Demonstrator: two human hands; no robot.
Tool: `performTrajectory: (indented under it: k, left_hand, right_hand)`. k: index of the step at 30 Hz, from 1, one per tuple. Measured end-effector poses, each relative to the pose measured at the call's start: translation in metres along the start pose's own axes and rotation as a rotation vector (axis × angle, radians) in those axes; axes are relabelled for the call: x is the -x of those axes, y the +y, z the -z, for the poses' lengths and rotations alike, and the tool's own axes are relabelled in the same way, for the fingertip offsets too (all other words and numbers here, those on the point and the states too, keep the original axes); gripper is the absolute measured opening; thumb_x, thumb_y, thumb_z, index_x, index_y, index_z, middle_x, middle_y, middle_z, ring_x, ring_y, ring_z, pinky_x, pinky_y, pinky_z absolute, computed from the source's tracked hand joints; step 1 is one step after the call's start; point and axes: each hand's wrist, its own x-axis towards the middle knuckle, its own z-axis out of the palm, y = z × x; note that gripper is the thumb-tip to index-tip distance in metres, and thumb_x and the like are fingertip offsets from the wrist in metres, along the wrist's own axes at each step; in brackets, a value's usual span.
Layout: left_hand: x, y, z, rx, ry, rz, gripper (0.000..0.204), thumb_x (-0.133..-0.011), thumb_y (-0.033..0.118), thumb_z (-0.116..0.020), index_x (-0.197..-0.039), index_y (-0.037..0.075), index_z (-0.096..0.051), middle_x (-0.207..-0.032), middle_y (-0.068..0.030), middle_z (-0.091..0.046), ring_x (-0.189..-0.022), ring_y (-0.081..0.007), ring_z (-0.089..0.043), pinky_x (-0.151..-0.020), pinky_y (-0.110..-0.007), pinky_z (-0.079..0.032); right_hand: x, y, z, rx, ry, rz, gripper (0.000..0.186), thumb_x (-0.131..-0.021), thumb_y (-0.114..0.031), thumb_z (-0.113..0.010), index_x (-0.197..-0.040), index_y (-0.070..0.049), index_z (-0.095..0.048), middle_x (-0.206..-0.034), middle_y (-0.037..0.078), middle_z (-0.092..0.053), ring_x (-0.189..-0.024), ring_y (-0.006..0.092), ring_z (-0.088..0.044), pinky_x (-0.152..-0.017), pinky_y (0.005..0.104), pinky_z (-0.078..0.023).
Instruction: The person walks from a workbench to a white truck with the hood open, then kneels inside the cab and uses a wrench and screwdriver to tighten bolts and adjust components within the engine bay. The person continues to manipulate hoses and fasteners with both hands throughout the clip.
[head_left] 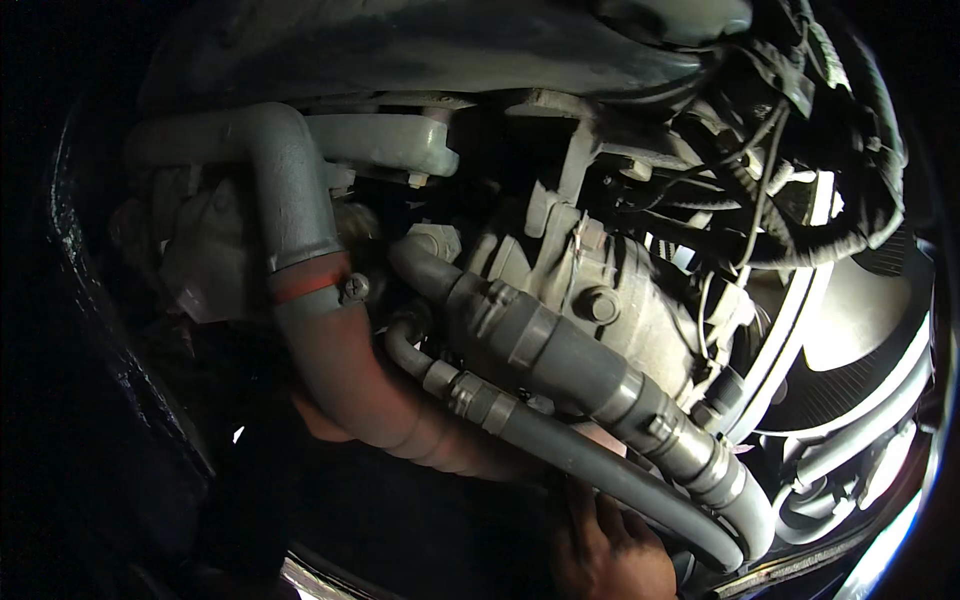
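Observation:
My right hand (615, 555) reaches up from the lower edge, its back toward me. Its fingers go in beneath a thin black hose (570, 445), where the fingertips are hidden, so I cannot tell whether they grip anything. By the lower side of a thick reddish hose (350, 375) shows a small skin-coloured patch (318, 420). This may be part of my left hand, with its fingers out of sight. A metal clamp with a screw (354, 288) rings the reddish hose where it meets a grey metal pipe (290, 185).
A thicker black hose (565, 355) with metal clamps runs beside the thin one. Behind them sits a metal engine housing (640, 290). Bundled wires (770, 200) hang at the upper right, near a large round part (860, 320). Deep shadow covers the left side.

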Motion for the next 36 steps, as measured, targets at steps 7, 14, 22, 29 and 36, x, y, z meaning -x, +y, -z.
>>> performTrajectory:
  k: [7, 14, 22, 29, 36]
  left_hand:
    - [-0.018, -0.007, -0.008, -0.036, -0.068, 0.02, 0.033, -0.095, 0.019, -0.058, -0.118, -0.005, -0.058, -0.106, -0.0171, -0.066, -0.099, -0.0233, -0.065, -0.087, -0.037, -0.053]
    - [-0.028, -0.008, -0.008, -0.075, -0.087, 0.03, 0.033, -0.095, 0.019, -0.058, -0.118, -0.005, -0.058, -0.103, -0.017, -0.066, -0.096, -0.0237, -0.066, -0.084, -0.036, -0.054]
    - [-0.024, -0.002, -0.011, -0.147, -0.096, 0.026, 0.034, -0.094, 0.02, -0.058, -0.118, -0.005, -0.058, -0.1, -0.0168, -0.067, -0.092, -0.0241, -0.067, -0.08, -0.036, -0.055]
    - [0.0, -0.022, 0.017, -0.455, -0.038, 0.179, 0.035, -0.094, 0.02, -0.058, -0.118, -0.005, -0.058, -0.097, -0.0167, -0.068, -0.089, -0.0244, -0.068, -0.077, -0.035, -0.055]
    - [0.042, -0.036, 0.062, -0.628, 0.312, 0.267, 0.036, -0.093, 0.02, -0.058, -0.118, -0.005, -0.058, -0.094, -0.0166, -0.069, -0.085, -0.0248, -0.068, -0.074, -0.034, -0.056]
  right_hand:
    - [0.0, -0.002, 0.002, 0.026, -0.072, -0.025, 0.055, -0.086, -0.019, -0.051, -0.137, 0.004, -0.047, -0.14, 0.026, -0.046, -0.109, 0.0329, -0.058, -0.089, 0.0373, -0.051]
    - [-0.017, -0.007, 0.022, 0.067, 0.003, -0.026, 0.048, -0.087, -0.016, -0.051, -0.133, -0.002, -0.051, -0.133, 0.022, -0.051, -0.109, 0.0337, -0.059, -0.09, 0.0395, -0.05]
    - [-0.019, -0.007, -0.001, 0.086, 0.087, -0.106, 0.055, -0.088, -0.022, -0.05, -0.141, -0.008, -0.046, -0.145, 0.017, -0.043, -0.134, 0.0341, -0.04, -0.103, 0.0543, -0.037]
    - [-0.043, 0.009, -0.007, 0.11, 0.294, 0.224, 0.04, -0.08, -0.014, -0.054, -0.114, 0.006, -0.058, -0.112, 0.02, -0.062, -0.106, 0.0307, -0.058, -0.091, 0.0389, -0.045]
    - [-0.082, 0.025, -0.054, 0.223, 0.225, 0.253, 0.057, -0.08, -0.022, -0.059, -0.131, 0.001, -0.049, -0.118, 0.023, -0.062, -0.11, 0.0359, -0.06, -0.088, 0.0485, -0.045]
